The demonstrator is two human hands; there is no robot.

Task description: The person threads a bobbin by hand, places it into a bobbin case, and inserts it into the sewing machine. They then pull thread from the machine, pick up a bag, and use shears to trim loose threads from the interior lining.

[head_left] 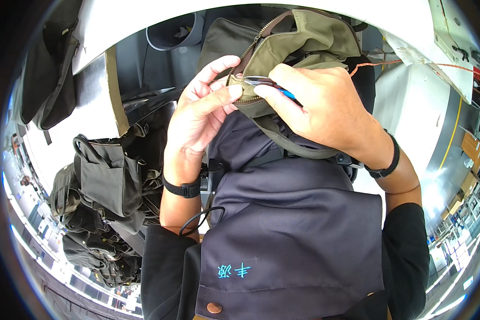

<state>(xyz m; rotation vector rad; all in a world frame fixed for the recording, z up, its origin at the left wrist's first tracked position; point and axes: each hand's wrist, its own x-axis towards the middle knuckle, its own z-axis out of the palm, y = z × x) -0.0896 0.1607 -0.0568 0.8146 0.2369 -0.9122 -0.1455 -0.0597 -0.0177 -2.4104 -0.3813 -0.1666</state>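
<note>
An olive-green fabric bag [321, 33] lies before me with its brown-edged metal zipper [257, 39] undone and the lining showing. My left hand [200, 109] pinches the bag's edge at the zipper's near end between thumb and fingers. Closed around small thread snips [260, 81] with silver blades and a blue part, my right hand [328, 109] holds their tips against that same edge, close to my left thumb. Whether the blades have a thread between them is too small to tell. A strap of the bag hangs below my right hand.
Several dark bags [109, 178] are piled to my left, and another dark bag [50, 74] hangs at the upper left. A grey bin [175, 33] stands beyond the work. An orange cord [378, 64] runs off to the right past a white machine surface [405, 101].
</note>
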